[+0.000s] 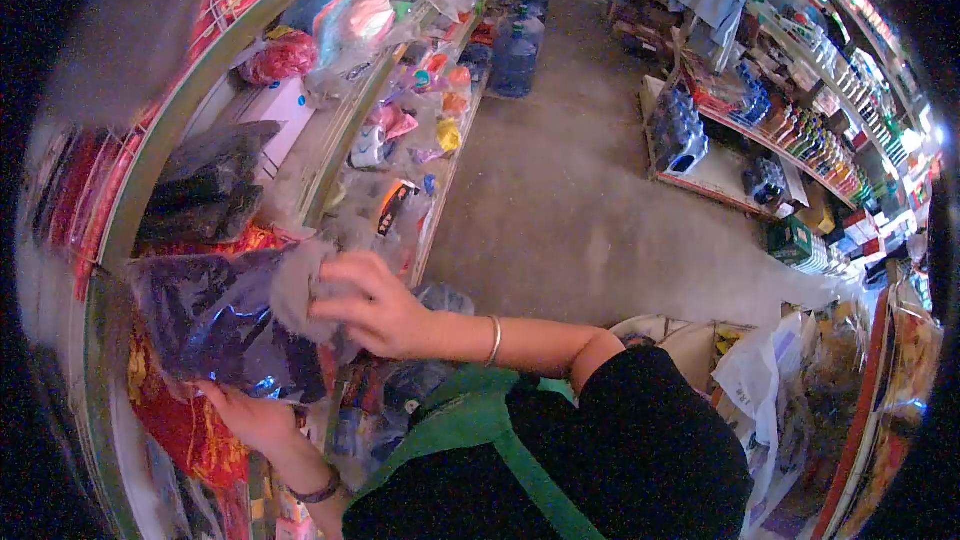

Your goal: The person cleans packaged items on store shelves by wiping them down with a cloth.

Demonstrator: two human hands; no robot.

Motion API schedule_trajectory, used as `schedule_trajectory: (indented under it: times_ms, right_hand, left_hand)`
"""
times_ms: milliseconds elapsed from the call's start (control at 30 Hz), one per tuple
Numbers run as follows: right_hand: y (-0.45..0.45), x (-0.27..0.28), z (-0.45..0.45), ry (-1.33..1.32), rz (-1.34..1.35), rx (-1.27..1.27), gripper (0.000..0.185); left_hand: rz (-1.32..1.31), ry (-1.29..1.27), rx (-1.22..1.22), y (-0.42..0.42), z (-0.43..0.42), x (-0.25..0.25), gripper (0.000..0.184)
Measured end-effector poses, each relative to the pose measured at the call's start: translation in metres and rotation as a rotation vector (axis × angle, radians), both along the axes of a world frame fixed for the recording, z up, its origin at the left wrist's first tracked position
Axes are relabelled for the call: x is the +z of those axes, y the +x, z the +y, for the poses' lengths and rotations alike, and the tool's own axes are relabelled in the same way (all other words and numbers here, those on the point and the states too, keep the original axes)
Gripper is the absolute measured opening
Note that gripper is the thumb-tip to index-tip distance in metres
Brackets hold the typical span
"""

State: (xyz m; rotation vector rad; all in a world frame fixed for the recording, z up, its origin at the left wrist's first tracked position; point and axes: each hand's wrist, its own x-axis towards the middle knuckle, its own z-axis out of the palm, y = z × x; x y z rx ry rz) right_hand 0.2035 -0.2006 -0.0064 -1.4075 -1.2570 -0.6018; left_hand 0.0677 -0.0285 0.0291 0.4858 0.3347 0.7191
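Note:
My left hand (pixel 250 418) supports a dark purple package in shiny clear plastic (pixel 215 315) from below, with the thumb along its lower edge. In my right hand (pixel 370 305) is a bunched grey cloth (pixel 298 290), its fingers curled over it. The cloth lies against the right part of the package. Behind and under the package, red and gold packaging (pixel 190 425) shows on the shelf at my left. A dark plastic-wrapped bundle (pixel 210 185) sits just beyond the package.
Shelves on the left carry bagged goods, among them a pink-red bundle (pixel 280 57). Large blue water bottles (pixel 515 60) stand by the aisle floor (pixel 560 200). Bottled goods (pixel 800 135) fill the right shelves. A white plastic bag (pixel 760 370) is close on my right.

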Motion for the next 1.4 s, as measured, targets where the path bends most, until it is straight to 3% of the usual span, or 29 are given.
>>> schedule_trajectory:
  times_ms: [100,333,433,567,600,700,733,833,933,1133,1233,1333,1400]
  right_hand:
    - [-0.007,0.003,0.0,0.025,0.219,0.008,0.044]
    - [-0.051,-0.02,-0.002,-0.061,0.282,0.417,0.043]
    - [-0.061,-0.033,-0.002,-0.182,0.267,0.604,0.042]
    - [-0.06,-0.052,0.002,-0.288,0.48,0.627,0.038]
    - [-0.056,-0.07,0.006,-0.342,0.614,0.589,0.043]
    - [-0.048,-0.033,-0.002,-0.029,1.669,0.971,0.053]
    - [-0.045,-0.029,-0.004,-0.041,1.565,0.968,0.061]
    - [-0.049,-0.031,0.004,-0.055,1.428,0.908,0.06]
    - [-0.042,-0.035,0.009,-0.191,1.241,0.842,0.06]
    - [-0.028,-0.023,-0.001,-0.161,1.081,0.858,0.046]
    - [-0.024,-0.02,-0.006,-0.204,1.027,0.777,0.034]
    - [-0.016,-0.027,-0.011,-0.292,0.912,0.689,0.028]
    - [-0.012,-0.029,-0.015,-0.295,0.894,0.673,0.032]
  left_hand:
    - [-0.005,-0.008,0.019,0.001,0.003,-0.012,0.048]
    - [-0.089,0.02,0.042,0.005,0.016,-0.022,0.046]
    - [0.009,-0.029,0.195,0.007,0.008,-0.008,0.046]
    - [-0.05,0.005,0.156,0.007,0.0,-0.002,0.05]
    - [-0.074,0.018,0.135,0.008,-0.003,-0.001,0.052]
    - [-0.121,0.06,0.104,0.009,-0.01,-0.004,0.054]
    - [-0.136,0.076,0.1,0.01,-0.012,-0.005,0.054]
    - [-0.447,0.166,-0.343,0.01,-0.021,-0.008,0.054]
    - [-0.157,0.032,-0.034,0.01,-0.031,0.002,0.055]
    - [-0.134,0.016,-0.033,0.005,-0.025,-0.002,0.051]
    - [-0.167,0.106,-0.003,-0.001,-0.021,-0.003,0.049]
    - [-0.4,0.283,-0.237,-0.01,0.001,-0.004,0.049]
    - [-0.427,0.512,-0.14,-0.011,-0.015,0.004,0.051]
